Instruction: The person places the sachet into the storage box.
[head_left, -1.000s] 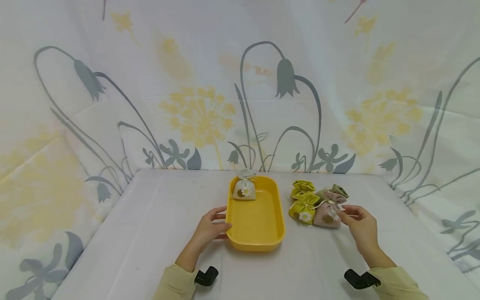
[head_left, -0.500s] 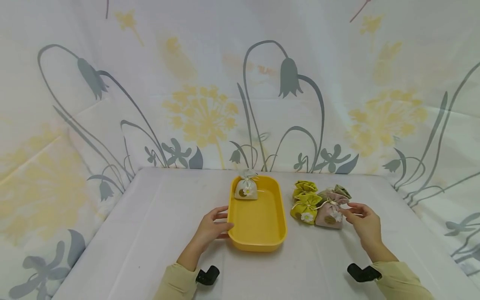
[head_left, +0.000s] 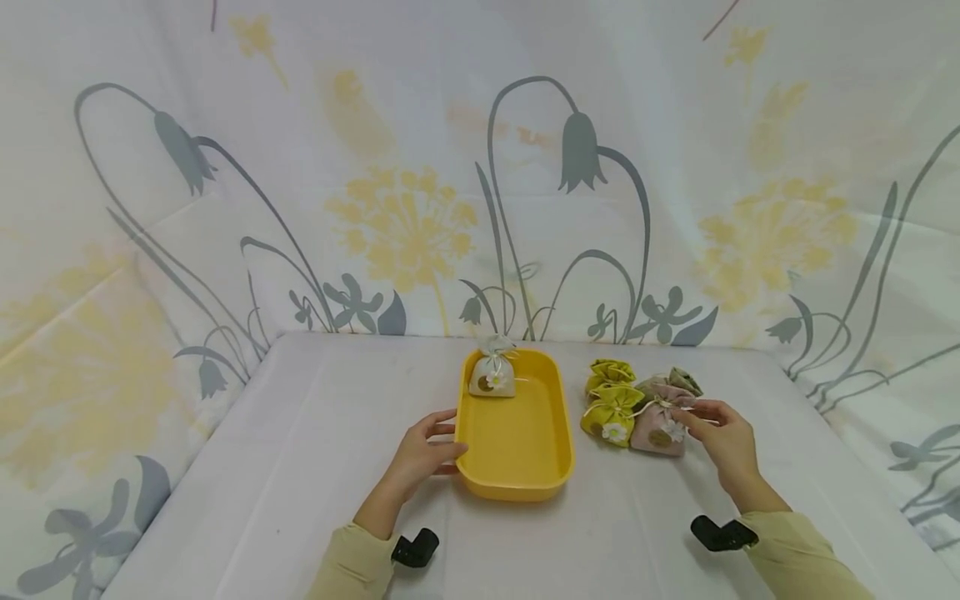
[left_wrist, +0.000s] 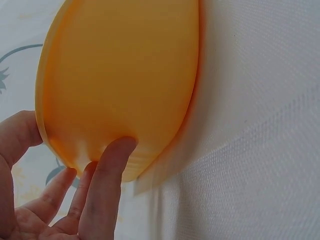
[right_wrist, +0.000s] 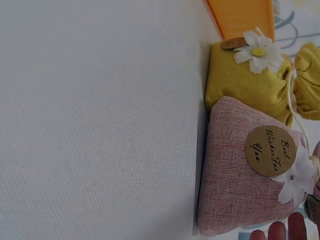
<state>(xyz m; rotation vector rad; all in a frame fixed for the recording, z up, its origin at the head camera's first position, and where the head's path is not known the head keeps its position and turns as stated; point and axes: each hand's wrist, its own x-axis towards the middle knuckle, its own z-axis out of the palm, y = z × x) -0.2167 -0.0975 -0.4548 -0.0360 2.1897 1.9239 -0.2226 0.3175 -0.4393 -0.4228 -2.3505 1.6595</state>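
Observation:
My left hand (head_left: 416, 454) holds the near left side of a yellow plastic tray (head_left: 517, 487), thumb at the rim and fingers against the outer wall (left_wrist: 125, 90). At the tray's far left corner stands a pale drawstring pouch (head_left: 483, 383) with a white flower. My right hand (head_left: 723, 442) is at the neck of a pink drawstring pouch (head_left: 648, 433), thumb and forefinger pinching its gathered top. The pink pouch stands upright on the table and bears a round brown "Best Wishes For You" tag (right_wrist: 270, 151). Some right fingers are out of the right wrist view.
A yellow-green pouch (head_left: 606, 417) stands touching the pink one on its left. Behind are another yellow-green pouch (head_left: 609, 369) and a partly hidden olive pouch (head_left: 684, 381). White cloth covers the table (head_left: 322, 433), and a flower-printed curtain (head_left: 420, 125) rises behind it.
My right fingertips have moved slightly left, from the pink pouch's right side onto its neck. The left hand and tray stay as they were; the head view has shifted a little.

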